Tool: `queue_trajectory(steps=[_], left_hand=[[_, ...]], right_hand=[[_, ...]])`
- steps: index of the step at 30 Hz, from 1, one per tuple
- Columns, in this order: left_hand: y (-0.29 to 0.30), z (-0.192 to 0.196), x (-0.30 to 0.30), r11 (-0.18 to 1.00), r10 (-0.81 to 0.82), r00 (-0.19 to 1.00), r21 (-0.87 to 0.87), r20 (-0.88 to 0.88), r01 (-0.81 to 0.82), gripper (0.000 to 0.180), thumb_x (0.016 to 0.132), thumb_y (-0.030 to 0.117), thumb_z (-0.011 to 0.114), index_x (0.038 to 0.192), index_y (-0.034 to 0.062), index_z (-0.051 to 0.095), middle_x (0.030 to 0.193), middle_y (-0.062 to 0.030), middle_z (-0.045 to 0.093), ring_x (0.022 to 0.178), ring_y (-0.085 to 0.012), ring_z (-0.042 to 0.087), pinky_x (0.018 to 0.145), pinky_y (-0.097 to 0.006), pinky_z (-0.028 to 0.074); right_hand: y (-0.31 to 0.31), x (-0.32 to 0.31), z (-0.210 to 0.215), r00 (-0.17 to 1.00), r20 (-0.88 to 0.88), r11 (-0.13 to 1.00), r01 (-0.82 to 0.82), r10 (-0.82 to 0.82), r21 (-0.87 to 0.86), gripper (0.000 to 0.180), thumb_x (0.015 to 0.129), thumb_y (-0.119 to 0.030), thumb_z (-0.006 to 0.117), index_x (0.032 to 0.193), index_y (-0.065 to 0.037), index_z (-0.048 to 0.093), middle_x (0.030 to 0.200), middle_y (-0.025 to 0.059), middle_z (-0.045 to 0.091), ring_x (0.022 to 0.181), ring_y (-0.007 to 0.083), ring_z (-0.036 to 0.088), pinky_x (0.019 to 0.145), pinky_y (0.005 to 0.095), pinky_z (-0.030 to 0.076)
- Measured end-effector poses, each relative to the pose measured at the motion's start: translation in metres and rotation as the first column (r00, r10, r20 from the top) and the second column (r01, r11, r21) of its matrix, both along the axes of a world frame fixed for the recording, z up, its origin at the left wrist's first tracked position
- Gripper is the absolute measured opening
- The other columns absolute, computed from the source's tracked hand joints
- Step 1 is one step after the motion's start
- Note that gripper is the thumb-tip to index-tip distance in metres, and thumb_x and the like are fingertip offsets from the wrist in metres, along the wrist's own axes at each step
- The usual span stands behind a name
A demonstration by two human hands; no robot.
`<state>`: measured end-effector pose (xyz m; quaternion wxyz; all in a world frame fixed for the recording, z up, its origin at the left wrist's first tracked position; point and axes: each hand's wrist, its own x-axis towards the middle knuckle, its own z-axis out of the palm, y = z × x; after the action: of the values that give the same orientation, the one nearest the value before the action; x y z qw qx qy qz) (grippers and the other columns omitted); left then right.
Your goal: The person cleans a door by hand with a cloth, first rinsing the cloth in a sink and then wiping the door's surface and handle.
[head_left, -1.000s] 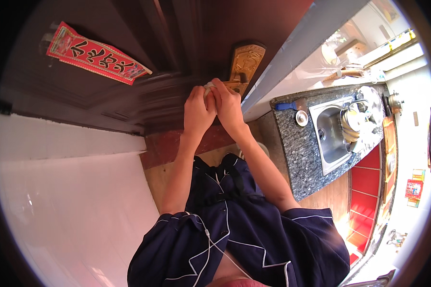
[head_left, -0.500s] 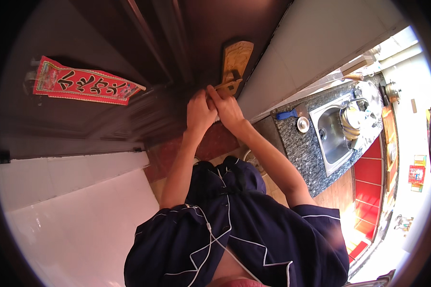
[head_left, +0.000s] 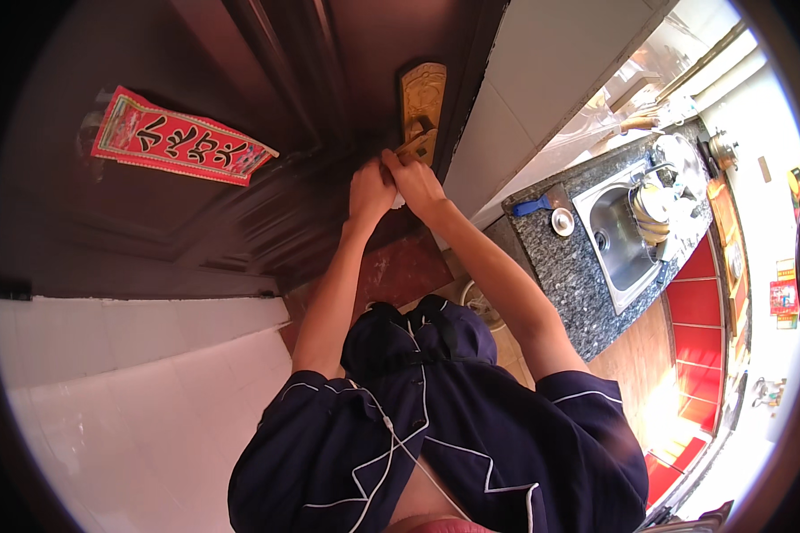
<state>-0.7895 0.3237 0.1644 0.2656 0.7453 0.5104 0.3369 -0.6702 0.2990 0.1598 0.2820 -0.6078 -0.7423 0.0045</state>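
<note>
My left hand (head_left: 372,191) and my right hand (head_left: 420,188) are side by side in front of a dark brown door (head_left: 276,204), fingers curled in and closed. They meet at the free end of a gold lever door handle (head_left: 418,142), which sticks out from an ornate gold plate (head_left: 423,93). The right fingers cover the lever's tip; whether they grip it I cannot tell. Low between the palms a small white piece (head_left: 398,202) peeks out, mostly hidden. What the fingers hold is concealed.
A red paper strip (head_left: 182,140) with black characters hangs on the door. To the right, a granite counter (head_left: 556,275) carries a steel sink (head_left: 627,266) with a dish rack, a blue-handled scraper (head_left: 532,206) and a round lid (head_left: 562,222). A white tiled wall (head_left: 133,355) is at left.
The view has shifted slightly, so the door, handle and paper strip sit differently in the picture. Both hands stay closed together at the lever's end.
</note>
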Motion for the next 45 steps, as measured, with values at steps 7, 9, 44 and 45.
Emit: queue_trajectory(steps=[7, 9, 44, 45], left_hand=[[-0.019, 0.008, -0.020, 0.994, 0.110, 0.982, -0.035, 0.155, -0.106, 0.025, 0.097, 0.019, 0.052, 0.088, -0.0021, 0.060, 0.081, -0.0268, 0.065, 0.081, -0.0480, 0.063, 0.068, -0.052, 0.049], [-0.025, 0.020, -0.028, 0.998, 0.054, 0.973, -0.027, 0.224, -0.049, 0.029, 0.098, 0.023, 0.054, 0.086, -0.0024, 0.059, 0.075, -0.0240, 0.065, 0.073, -0.0453, 0.063, 0.062, -0.046, 0.049], [-0.109, -0.037, -0.053, 0.646, 0.426, 0.310, -0.525, 0.850, 0.554, 0.033, 0.095, 0.014, 0.063, 0.126, 0.0015, 0.059, 0.118, -0.0081, 0.066, 0.107, -0.0200, 0.066, 0.091, -0.035, 0.054], [-0.110, -0.034, -0.057, 0.626, 0.412, 0.348, -0.539, 0.842, 0.563, 0.033, 0.096, 0.014, 0.063, 0.125, 0.0014, 0.060, 0.119, -0.0080, 0.066, 0.107, -0.0194, 0.066, 0.092, -0.034, 0.054]], right_hand=[[-0.009, -0.015, 0.036, 0.948, -0.320, 1.000, 0.009, -0.007, 0.004, 0.039, 0.091, -0.005, 0.056, 0.130, -0.009, 0.055, 0.080, 0.0241, 0.066, 0.081, 0.0418, 0.067, 0.069, 0.0481, 0.054], [-0.011, -0.011, 0.037, 0.900, -0.433, 0.996, -0.013, 0.051, 0.090, 0.042, 0.093, -0.009, 0.057, 0.135, -0.010, 0.053, 0.073, 0.0217, 0.064, 0.071, 0.0389, 0.067, 0.063, 0.0435, 0.053], [-0.104, 0.008, 0.003, 0.690, -0.723, 0.998, -0.013, -0.032, -0.057, 0.035, 0.092, -0.021, 0.070, 0.117, 0.003, 0.065, 0.093, 0.0122, 0.073, 0.090, 0.0191, 0.070, 0.079, 0.0286, 0.052], [-0.107, 0.012, -0.003, 0.689, -0.723, 0.998, -0.009, -0.038, -0.062, 0.035, 0.092, -0.021, 0.070, 0.117, 0.003, 0.065, 0.093, 0.0122, 0.073, 0.090, 0.0191, 0.070, 0.079, 0.0286, 0.052]])
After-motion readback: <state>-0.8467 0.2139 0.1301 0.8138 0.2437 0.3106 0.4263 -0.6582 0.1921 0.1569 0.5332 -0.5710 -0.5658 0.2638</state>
